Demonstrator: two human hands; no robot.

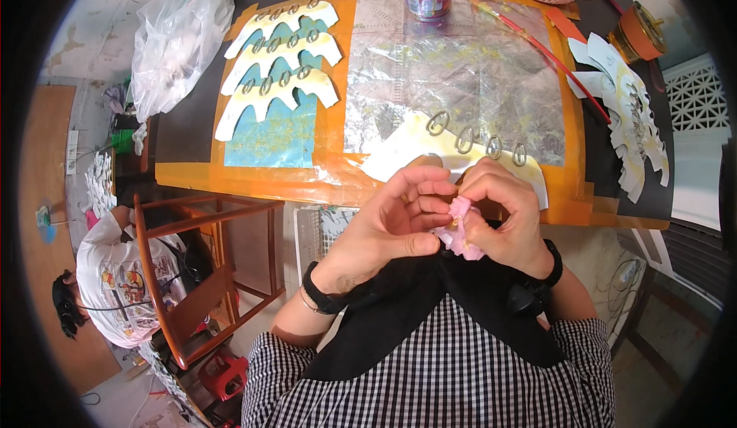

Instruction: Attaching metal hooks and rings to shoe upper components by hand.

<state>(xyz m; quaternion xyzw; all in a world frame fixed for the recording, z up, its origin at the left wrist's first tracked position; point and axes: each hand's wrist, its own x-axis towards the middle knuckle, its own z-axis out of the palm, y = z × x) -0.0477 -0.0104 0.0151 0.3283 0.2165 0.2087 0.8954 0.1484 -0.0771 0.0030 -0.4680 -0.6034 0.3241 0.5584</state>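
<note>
Ruffles of thin pink material (461,237) sit just before the glossy, taped tabletop (330,176), pinched in the right hand (508,211) between thumb and fingers; the left hand (388,222), loosely half-curled, nears their edge. Beyond lies an arched cream-yellow strip (401,145) bearing oval metal loops (438,123).

A crumpled pink piece (454,237), held in the right hand (507,217).
It is small, thin and soft-looking, pale pink with some yellowish touches, and its edges are wavy and folded; the full shape is partly hidden by the thumb and fingers which pinch it. It hangs rather upright, at the near side of the table (307,188), just right of the left hand (399,217), whose fingertips are very near or touching.
</note>
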